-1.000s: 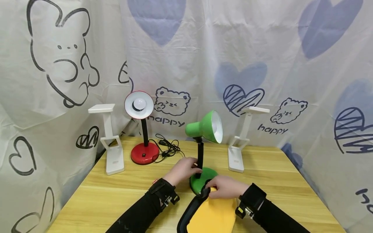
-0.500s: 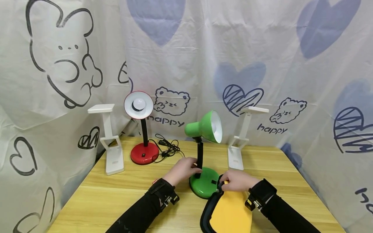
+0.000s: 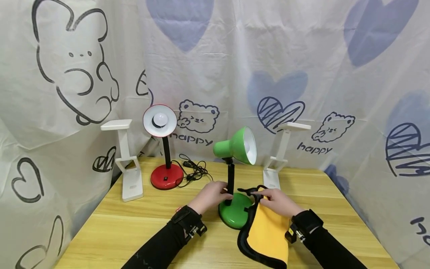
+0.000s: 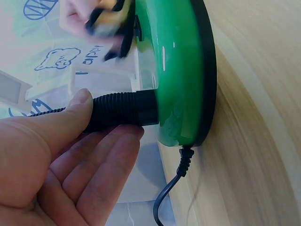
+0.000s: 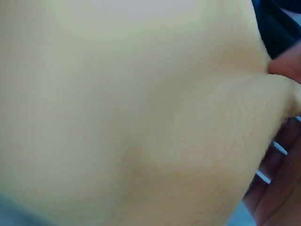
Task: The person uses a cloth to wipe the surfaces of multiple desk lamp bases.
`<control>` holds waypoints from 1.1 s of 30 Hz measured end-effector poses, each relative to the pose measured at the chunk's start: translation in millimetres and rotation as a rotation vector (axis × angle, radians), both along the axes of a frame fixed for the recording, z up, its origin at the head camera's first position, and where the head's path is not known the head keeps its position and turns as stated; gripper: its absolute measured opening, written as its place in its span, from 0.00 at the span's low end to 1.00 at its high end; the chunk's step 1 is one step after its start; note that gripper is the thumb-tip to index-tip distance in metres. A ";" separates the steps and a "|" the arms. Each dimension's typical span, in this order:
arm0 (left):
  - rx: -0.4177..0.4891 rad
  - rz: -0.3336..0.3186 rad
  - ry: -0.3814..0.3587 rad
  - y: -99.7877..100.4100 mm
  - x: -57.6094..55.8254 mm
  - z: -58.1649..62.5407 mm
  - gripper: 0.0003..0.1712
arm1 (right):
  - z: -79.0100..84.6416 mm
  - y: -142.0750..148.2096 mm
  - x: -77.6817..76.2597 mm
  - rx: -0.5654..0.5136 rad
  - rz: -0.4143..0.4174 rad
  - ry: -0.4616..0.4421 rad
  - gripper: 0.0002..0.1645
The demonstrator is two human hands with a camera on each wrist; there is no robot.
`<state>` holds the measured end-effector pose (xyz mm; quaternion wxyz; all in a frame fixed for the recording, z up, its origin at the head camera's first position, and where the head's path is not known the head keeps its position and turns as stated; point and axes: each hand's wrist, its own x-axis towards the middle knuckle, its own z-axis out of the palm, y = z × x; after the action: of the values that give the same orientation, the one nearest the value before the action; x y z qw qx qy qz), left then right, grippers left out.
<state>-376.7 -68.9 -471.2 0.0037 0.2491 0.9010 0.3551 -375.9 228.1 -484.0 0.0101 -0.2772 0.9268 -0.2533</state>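
A green desk lamp (image 3: pixel 236 215) stands upright mid-table, its shade turned to the right. My left hand (image 3: pixel 211 196) grips the lamp's black flexible neck (image 4: pixel 115 109) just above the base, thumb on one side and fingers on the other. In my right hand (image 3: pixel 279 203) is a yellow cloth with a black border (image 3: pixel 268 237), pinched near its upper edge. The cloth hangs at the right side of the lamp's base and its black edge overlaps the base in the head view. Up close in the right wrist view, the yellow cloth (image 5: pixel 141 117) fills most of the picture.
A red desk lamp (image 3: pixel 167 176) with a coiled black cable (image 3: pixel 196 172) stands at the back left. White folding lamps stand at the far left (image 3: pixel 132 185) and behind my right hand (image 3: pixel 270 177). A printed curtain (image 3: pixel 231 74) surrounds the wooden table (image 3: pixel 111 228).
My right hand has moved the cloth right and away from me, off the front of the green base, which now shows more. My left hand has kept its grip on the neck.
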 end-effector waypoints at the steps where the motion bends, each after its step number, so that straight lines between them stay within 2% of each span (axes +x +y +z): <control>1: -0.004 0.002 0.002 0.0 0.3 0.5 0.11 | -1.0 -2.7 -0.2 -0.031 0.003 0.018 0.17; 4: -0.004 0.001 0.003 -0.2 0.7 1.2 0.11 | -4.7 -16.8 -0.5 -0.072 0.035 0.065 0.18; 9: 0.020 -0.014 -0.002 -1.1 0.9 0.9 0.13 | -8.8 -51.3 2.5 -0.094 0.084 -0.007 0.26; 13: 0.025 -0.016 -0.013 -0.8 0.8 1.2 0.14 | -11.9 -72.0 7.0 -0.058 0.055 -0.001 0.37; 15: 0.025 -0.011 -0.018 -0.7 0.7 1.5 0.13 | -13.9 -77.6 8.9 -0.043 0.004 0.005 0.40; 19: 0.031 -0.006 -0.026 -0.8 1.1 2.4 0.13 | -15.9 -84.8 9.7 -0.036 -0.099 -0.009 0.36; 22: 0.039 -0.005 -0.026 -1.6 1.7 3.0 0.13 | -14.7 -88.5 8.8 -0.016 -0.133 -0.005 0.32; 27: 0.028 -0.008 -0.005 -1.4 1.4 1.1 0.12 | -14.3 -91.2 14.0 0.037 -0.132 0.059 0.30; 33: -0.015 0.015 0.022 0.9 1.0 0.6 0.11 | -11.6 -95.9 33.2 0.153 -0.101 0.190 0.28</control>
<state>-375.6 -68.0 -470.6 -0.0070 0.2463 0.9054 0.3458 -342.7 132.3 -495.6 -0.0696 -0.2514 0.9529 -0.1545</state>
